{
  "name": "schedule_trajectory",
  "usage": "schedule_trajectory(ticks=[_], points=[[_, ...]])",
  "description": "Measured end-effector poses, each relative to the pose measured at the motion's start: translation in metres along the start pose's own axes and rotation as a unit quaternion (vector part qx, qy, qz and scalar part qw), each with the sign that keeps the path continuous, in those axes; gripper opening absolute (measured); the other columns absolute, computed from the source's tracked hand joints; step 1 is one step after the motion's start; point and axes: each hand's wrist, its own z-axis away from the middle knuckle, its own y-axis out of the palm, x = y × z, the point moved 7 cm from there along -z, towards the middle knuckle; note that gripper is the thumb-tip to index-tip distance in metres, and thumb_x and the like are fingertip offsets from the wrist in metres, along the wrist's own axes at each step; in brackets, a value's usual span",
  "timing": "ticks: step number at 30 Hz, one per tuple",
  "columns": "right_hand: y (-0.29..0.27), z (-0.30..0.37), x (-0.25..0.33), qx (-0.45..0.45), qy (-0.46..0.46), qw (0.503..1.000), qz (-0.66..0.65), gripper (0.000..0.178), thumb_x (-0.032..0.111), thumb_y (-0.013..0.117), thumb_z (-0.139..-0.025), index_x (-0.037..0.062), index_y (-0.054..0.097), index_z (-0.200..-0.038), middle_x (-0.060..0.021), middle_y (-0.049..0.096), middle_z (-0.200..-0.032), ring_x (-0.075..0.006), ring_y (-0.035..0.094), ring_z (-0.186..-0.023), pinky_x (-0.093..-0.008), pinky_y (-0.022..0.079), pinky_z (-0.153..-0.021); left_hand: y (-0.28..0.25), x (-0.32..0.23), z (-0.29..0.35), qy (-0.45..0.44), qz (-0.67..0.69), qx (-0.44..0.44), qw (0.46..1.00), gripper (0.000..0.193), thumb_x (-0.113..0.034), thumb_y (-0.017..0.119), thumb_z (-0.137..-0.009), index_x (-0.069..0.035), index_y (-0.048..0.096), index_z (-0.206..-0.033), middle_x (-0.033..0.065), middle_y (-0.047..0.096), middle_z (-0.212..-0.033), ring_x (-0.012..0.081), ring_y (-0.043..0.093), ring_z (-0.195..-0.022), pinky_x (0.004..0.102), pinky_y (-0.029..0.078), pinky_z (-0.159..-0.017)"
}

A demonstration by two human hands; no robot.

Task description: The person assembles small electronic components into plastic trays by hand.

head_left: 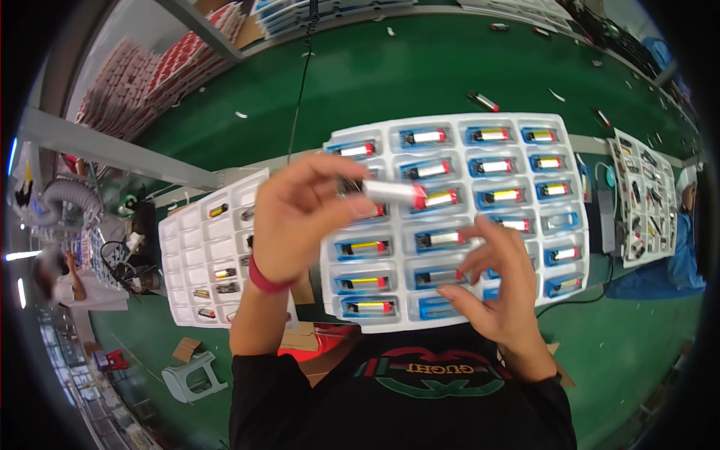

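My left hand (300, 217) is raised over the trays and grips a small silver cylinder with a red end (394, 193) between its fingertips. My right hand (499, 281) hovers lower to the right with its fingers apart, touching the white plastic tray (450, 124). That tray's blue-lined pockets hold several small cells with red or yellow bands (427, 137). To the left lies a second white tray (196, 247) with only a few small parts in its pockets.
Both trays rest on a green table (420, 67). Another filled tray (643, 199) lies at the right, with a person's blue sleeve beside it. Red-and-white boxes (161, 67) are stacked at the back left. A black cable hangs down in the middle.
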Motion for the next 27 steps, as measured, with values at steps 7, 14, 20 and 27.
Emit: schedule_trajectory(ticks=[7,14,20,27], points=[[-0.009,-0.004,-0.003,-0.007,0.019,0.983,-0.183,0.046,0.002,0.073,-0.080,-0.0032,0.055,-0.122,-0.0128,0.065,-0.092,-0.0119,0.062,-0.070,-0.0208,0.047,-0.054,0.060,0.019,0.022,0.022,0.012,0.087,0.996,0.037,0.012,0.071,-0.075,0.007,0.059,-0.110,0.0115,0.060,-0.103,0.0183,0.065,-0.093,0.0277,0.057,-0.079],[-0.009,0.013,-0.031,0.015,0.252,0.861,-0.441,0.026,0.006,0.059,-0.093,-0.0042,0.057,-0.116,-0.0099,0.067,-0.079,-0.0064,0.057,-0.057,-0.0174,0.042,-0.049,0.080,0.017,0.017,0.115,-0.071,0.086,0.987,0.041,0.011,0.071,-0.074,0.005,0.060,-0.113,0.0156,0.060,-0.104,0.0215,0.067,-0.090,0.0283,0.058,-0.078],[-0.016,0.012,-0.027,-0.049,0.179,0.870,-0.456,0.028,0.001,0.062,-0.089,-0.0059,0.057,-0.116,-0.0132,0.065,-0.090,-0.0100,0.061,-0.072,-0.0179,0.045,-0.055,0.089,0.017,0.020,0.114,-0.091,0.070,0.987,0.039,0.009,0.073,-0.074,0.005,0.060,-0.111,0.0154,0.061,-0.104,0.0209,0.067,-0.089,0.0273,0.057,-0.076],[-0.039,0.009,-0.030,-0.056,0.023,0.950,-0.308,0.030,-0.006,0.074,-0.075,-0.0056,0.063,-0.103,-0.0176,0.064,-0.100,-0.0210,0.064,-0.090,-0.0284,0.052,-0.073,0.096,0.014,0.020,0.102,-0.107,0.060,0.987,0.038,0.008,0.075,-0.074,0.005,0.061,-0.109,0.0155,0.066,-0.102,0.0205,0.068,-0.093,0.0285,0.058,-0.075]])
